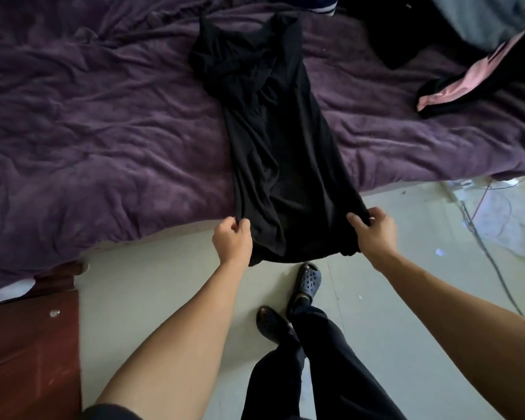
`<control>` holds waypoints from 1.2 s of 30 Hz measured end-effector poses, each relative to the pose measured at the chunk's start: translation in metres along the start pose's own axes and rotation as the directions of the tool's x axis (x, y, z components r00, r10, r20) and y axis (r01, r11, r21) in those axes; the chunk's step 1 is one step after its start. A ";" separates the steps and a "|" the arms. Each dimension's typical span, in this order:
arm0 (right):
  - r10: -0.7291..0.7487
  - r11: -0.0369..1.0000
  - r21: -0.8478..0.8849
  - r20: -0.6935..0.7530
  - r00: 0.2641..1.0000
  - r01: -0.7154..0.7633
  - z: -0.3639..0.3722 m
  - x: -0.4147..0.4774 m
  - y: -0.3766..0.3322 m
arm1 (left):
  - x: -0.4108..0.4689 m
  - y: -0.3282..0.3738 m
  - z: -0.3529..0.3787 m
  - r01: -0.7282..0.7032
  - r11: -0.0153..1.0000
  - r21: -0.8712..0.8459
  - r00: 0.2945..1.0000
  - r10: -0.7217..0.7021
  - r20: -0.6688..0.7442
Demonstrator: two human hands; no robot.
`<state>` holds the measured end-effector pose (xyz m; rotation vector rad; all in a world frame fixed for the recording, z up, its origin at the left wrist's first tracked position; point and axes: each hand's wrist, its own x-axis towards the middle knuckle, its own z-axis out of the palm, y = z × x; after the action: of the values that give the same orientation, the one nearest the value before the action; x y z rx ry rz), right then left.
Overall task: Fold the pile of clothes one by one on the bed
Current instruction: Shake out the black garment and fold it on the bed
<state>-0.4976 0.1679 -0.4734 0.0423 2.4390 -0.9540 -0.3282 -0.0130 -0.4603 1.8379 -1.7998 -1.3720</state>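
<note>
A long black dress (273,140) lies stretched lengthwise across the purple bed cover (103,131), its strap end far from me and its hem hanging past the bed's near edge. My left hand (232,237) pinches the hem's left corner. My right hand (373,233) grips the hem's right corner. The cloth is pulled taut between both hands. More clothes (455,77), black with a pink part, lie heaped at the bed's far right.
A grey garment (482,16) sits at the top right corner. A reddish wooden bed frame (28,344) stands at lower left. Cables (482,247) and a white cloth lie on the pale floor to the right. My legs and dark clogs (308,281) are below the hem.
</note>
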 end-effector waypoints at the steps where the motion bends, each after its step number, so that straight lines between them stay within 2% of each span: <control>1: 0.010 0.999 0.032 -0.010 1.000 -0.010 -0.008 -0.006 -0.003 | -0.004 0.006 -0.009 0.013 0.999 -0.048 0.999 -0.014 -0.035; 4: 0.035 0.996 0.085 -0.041 0.999 -0.031 -0.025 -0.016 -0.017 | -0.013 0.021 -0.029 0.091 0.975 -0.201 0.991 -0.108 -0.074; 6: 0.061 0.990 0.128 -0.014 0.998 -0.058 -0.031 -0.016 -0.031 | -0.012 0.024 -0.035 0.119 0.967 -0.224 0.990 -0.132 -0.047; 8: 0.083 0.985 0.149 0.042 0.996 -0.088 -0.034 -0.013 -0.048 | -0.012 0.029 -0.037 0.162 0.974 -0.156 0.987 -0.163 0.001; 10: 0.087 0.987 0.127 0.077 0.993 -0.097 -0.036 -0.007 -0.071 | -0.007 0.038 -0.034 0.255 0.966 -0.047 0.966 -0.253 0.047; 12: 0.121 0.975 0.171 0.124 0.985 -0.141 -0.038 0.006 -0.099 | 0.012 0.051 -0.028 0.353 0.934 -0.055 0.934 -0.349 0.074; 14: 0.186 0.941 0.232 0.257 0.948 -0.248 -0.038 0.029 -0.134 | 0.041 0.076 -0.021 0.399 0.908 -0.129 0.916 -0.390 0.088; 16: 0.237 0.889 0.297 0.352 0.906 -0.348 -0.033 0.061 -0.170 | 0.080 0.106 -0.015 0.418 0.865 -0.276 0.907 -0.414 0.077; 19: 0.246 0.779 0.477 0.364 0.898 -0.407 -0.018 0.112 -0.220 | 0.138 0.158 -0.010 0.438 0.730 -0.524 0.887 -0.445 0.121; 20: 0.225 0.770 0.494 0.380 0.897 -0.403 -0.010 0.125 -0.230 | 0.153 0.167 -0.007 0.449 0.719 -0.530 0.882 -0.452 0.134; 21: 0.204 0.787 0.474 0.404 0.892 -0.395 -0.003 0.138 -0.237 | 0.166 0.171 -0.002 0.453 0.738 -0.500 0.881 -0.455 0.126; 22: 0.185 0.833 0.414 0.415 0.891 -0.366 0.004 0.149 -0.238 | 0.176 0.173 0.002 0.429 0.811 -0.397 0.895 -0.442 0.063; 23: 0.151 0.902 0.318 0.402 0.903 -0.292 0.011 0.158 -0.236 | 0.182 0.170 0.006 0.360 0.911 -0.199 0.926 -0.375 -0.037; 24: 0.081 0.976 0.163 0.347 0.934 -0.146 0.017 0.167 -0.230 | 0.184 0.165 0.010 0.237 0.969 0.063 0.967 -0.229 -0.114; 25: -0.046 0.997 -0.048 0.289 0.956 0.062 0.018 0.172 -0.222 | 0.182 0.160 0.014 0.080 0.953 0.294 0.991 -0.045 -0.123; 26: -0.209 0.922 -0.261 0.287 0.935 0.286 0.020 0.175 -0.212 | 0.179 0.155 0.019 -0.087 0.882 0.463 0.991 0.126 -0.054; 27: -0.363 0.766 -0.415 0.352 0.863 0.491 0.021 0.176 -0.202 | 0.176 0.148 0.023 -0.250 0.776 0.579 0.964 0.253 0.078; 28: -0.445 0.585 -0.485 0.478 0.757 0.650 0.022 0.174 -0.192 | 0.171 0.141 0.030 -0.397 0.631 0.666 0.916 0.319 0.242; 30: -0.369 0.263 -0.500 0.738 0.565 0.825 0.028 0.171 -0.170 | 0.164 0.123 0.044 -0.560 0.347 0.752 0.829 0.235 0.508; 31: -0.286 0.134 -0.505 0.804 0.521 0.853 0.033 0.171 -0.158 | 0.162 0.114 0.051 -0.587 0.257 0.768 0.809 0.153 0.567; 32: -0.225 0.041 -0.518 0.828 0.513 0.854 0.038 0.171 -0.147 | 0.162 0.105 0.056 -0.586 0.207 0.784 0.809 0.083 0.583; 33: -0.203 -0.010 -0.537 0.827 0.524 0.843 0.043 0.173 -0.139 | 0.164 0.097 0.060 -0.577 0.172 0.799 0.815 0.049 0.578; 36: -0.258 -0.047 -0.587 0.789 0.558 0.808 0.053 0.181 -0.128 | 0.171 0.081 0.066 -0.556 0.131 0.821 0.831 0.094 0.548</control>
<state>-0.6569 0.0102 -0.5123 -1.6239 2.0298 0.5421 -0.4620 -0.1517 -0.5145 1.2078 -3.5819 -0.2056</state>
